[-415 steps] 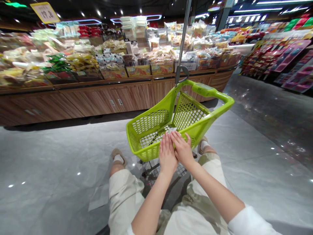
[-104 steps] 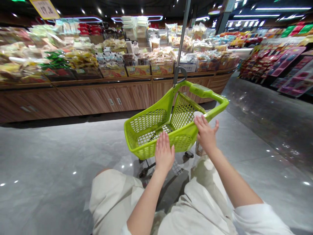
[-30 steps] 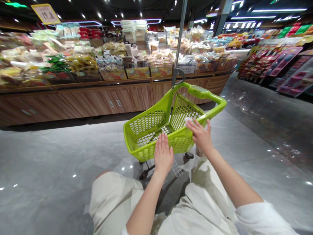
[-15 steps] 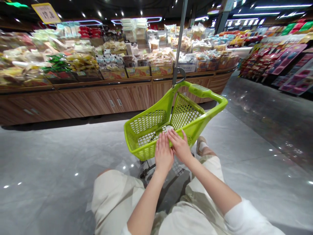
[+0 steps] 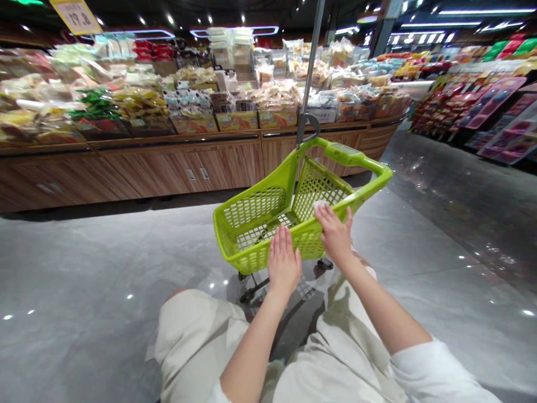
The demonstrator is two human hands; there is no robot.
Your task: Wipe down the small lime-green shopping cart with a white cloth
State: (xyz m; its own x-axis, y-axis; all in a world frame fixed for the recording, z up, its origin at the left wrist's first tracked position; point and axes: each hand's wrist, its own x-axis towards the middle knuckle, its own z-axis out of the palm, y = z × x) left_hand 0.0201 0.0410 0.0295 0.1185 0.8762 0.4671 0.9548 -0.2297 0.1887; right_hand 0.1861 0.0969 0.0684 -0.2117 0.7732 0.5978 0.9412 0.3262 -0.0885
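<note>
A lime-green shopping cart (image 5: 247, 258) with a perforated plastic basket stands in front of my knees, its handle at the upper right. My left hand (image 5: 283, 264) lies on the basket's near rim, fingers stretched out, with nothing visible in it. Farther right along the same rim, my right hand (image 5: 335, 236) presses a crumpled white tissue (image 5: 320, 205) under its fingertips. The thumb sticks out to the side. Most of the tissue is hidden behind the fingers.
A grey pole (image 5: 310, 73) rises from the cart's handle end. Behind it runs a wood-fronted display counter (image 5: 168, 170) piled with packaged foods, with a price sign (image 5: 76, 17) above. Candy racks (image 5: 448, 109) stand at the right. The floor (image 5: 84, 280) is shiny grey tile.
My right hand has slid right along the rim with the tissue, away from my left hand. The left hand has stayed nearly in place. The cart has hardly moved.
</note>
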